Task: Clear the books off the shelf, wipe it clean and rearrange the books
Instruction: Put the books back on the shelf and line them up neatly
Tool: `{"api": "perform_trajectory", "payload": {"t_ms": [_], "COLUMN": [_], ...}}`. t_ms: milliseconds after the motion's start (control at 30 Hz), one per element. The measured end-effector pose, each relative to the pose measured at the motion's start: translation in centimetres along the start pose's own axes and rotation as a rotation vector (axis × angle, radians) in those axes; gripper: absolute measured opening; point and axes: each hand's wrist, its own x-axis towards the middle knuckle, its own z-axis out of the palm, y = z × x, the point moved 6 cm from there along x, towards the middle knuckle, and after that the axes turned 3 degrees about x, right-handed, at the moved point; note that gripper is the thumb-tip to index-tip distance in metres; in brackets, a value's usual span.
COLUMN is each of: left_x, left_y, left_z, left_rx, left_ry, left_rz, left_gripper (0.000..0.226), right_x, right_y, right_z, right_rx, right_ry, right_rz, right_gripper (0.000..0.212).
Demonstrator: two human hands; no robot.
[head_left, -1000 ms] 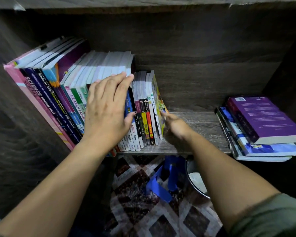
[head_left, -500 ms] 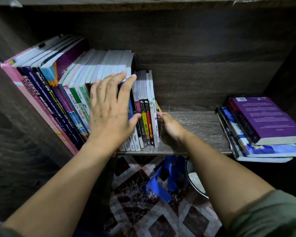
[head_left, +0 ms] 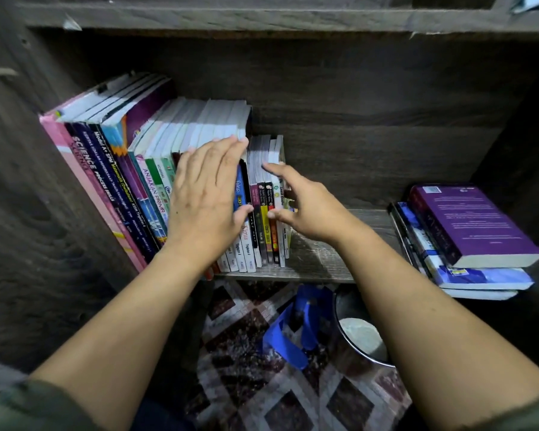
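Moved since prior frame: my R hand [head_left: 305, 209] is up off the shelf [head_left: 330, 262] board, now at the thin books [head_left: 262, 241] ending the row. R hand: spread wide, index on their top edges, thumb at spines. L hand [head_left: 206, 197]: flat, fingers straight, pressing the row of books [head_left: 112, 169] at shelf's left end. Flat stack [head_left: 473, 222], purple on top: right end.

Your left hand [head_left: 203, 206] and right hand [head_left: 308, 209] are bare, and so are your left forearm [head_left: 122, 321] and right forearm [head_left: 417, 290], from the wrist down to where the clothing begins. Your left sleeve [head_left: 28, 405] is a dull olive-green fabric, seen only in the bottom corner of the view. Your right sleeve [head_left: 535, 412] is the same muted green, and its edge crosses the arm in a soft curve.
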Motion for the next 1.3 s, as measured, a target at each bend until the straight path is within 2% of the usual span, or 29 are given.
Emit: {"api": "perform_trajectory", "payload": {"t_ms": [133, 267, 433, 600, 700, 800, 967, 1067, 1300], "left_x": [0.0, 0.0, 0.3, 0.5, 0.5, 0.4, 0.5, 0.5, 0.8], "left_y": [0.0, 0.3, 1.0, 2.0, 2.7, 3.1, 3.3, 3.4, 3.6], "left_z": [0.0, 0.1, 0.2, 0.3, 0.3, 0.4, 0.6, 1.1, 1.9], "left_rx": [-0.004, 0.005, 0.072, 0.158, 0.17, 0.165, 0.124, 0.138, 0.143], "left_ry": [0.003, 0.017, 0.027, -0.012, -0.039, -0.057, -0.074, -0.087, -0.062], "left_rz": [-0.012, -0.025, -0.068, -0.101, -0.116, -0.125, -0.168, -0.19, -0.239], "left_gripper": [0.097, 0.097, 0.096, 0.098, 0.091, 0.079, 0.067, 0.058, 0.052], "right_x": [0.0, -0.3, -1.5, -6.1, -10.0, -14.1, -16.8, -17.3, -18.6], "right_y": [0.2, -0.1, -1.6, -1.3, 0.7, 4.1, 10.6, 13.5, 16.7], "right_z": [0.0, 0.0, -0.9, -3.8, -5.2, -6.2, -8.6, -9.0, -9.2], "right_rx": [0.094, 0.064, -0.316, -0.592, -0.652, -0.68, -0.779, -0.874, -0.912], "right_ry": [0.078, 0.082, -0.004, -0.095, -0.157, -0.141, -0.101, -0.038, 0.023], "right_rz": [0.024, 0.024, 0.027, 0.231, 0.402, 0.526, 0.619, 0.611, 0.745], "right_gripper": [0.075, 0.076, 0.08, 0.066, 0.063, 0.06, 0.063, 0.057, 0.086]}}
